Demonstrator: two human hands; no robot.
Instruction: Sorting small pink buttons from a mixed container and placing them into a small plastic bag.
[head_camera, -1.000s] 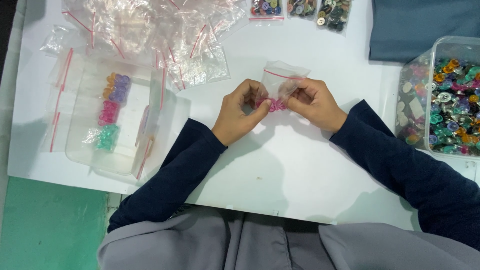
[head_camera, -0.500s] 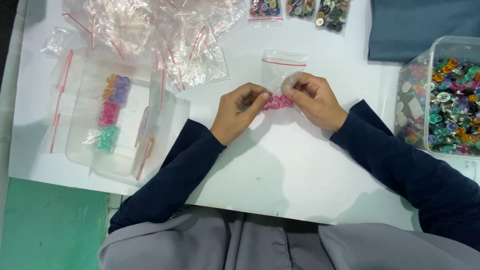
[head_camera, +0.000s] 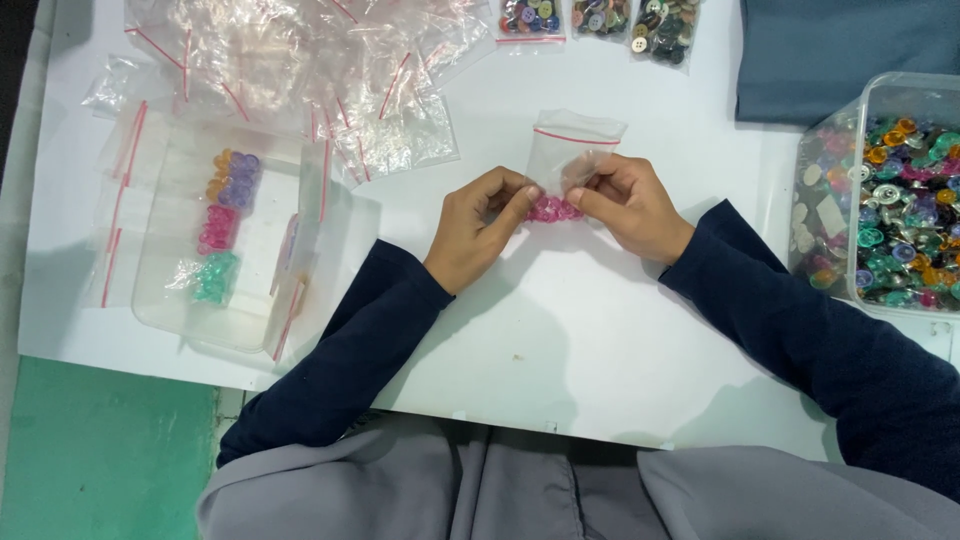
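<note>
I see both hands meeting at the small clear zip bag (head_camera: 572, 150), which lies in the middle of the tabletop (head_camera: 560, 330), toward its far edge. My left hand (head_camera: 480, 225) and right hand (head_camera: 625, 205) are each pinched on the bag's lower end, one from either side, with the pink buttons (head_camera: 553, 210) bunched between the fingertips. The bag's long axis runs away from me, its red-striped mouth pointing to the far edge. Neither hand is nearer; both touch it.
</note>
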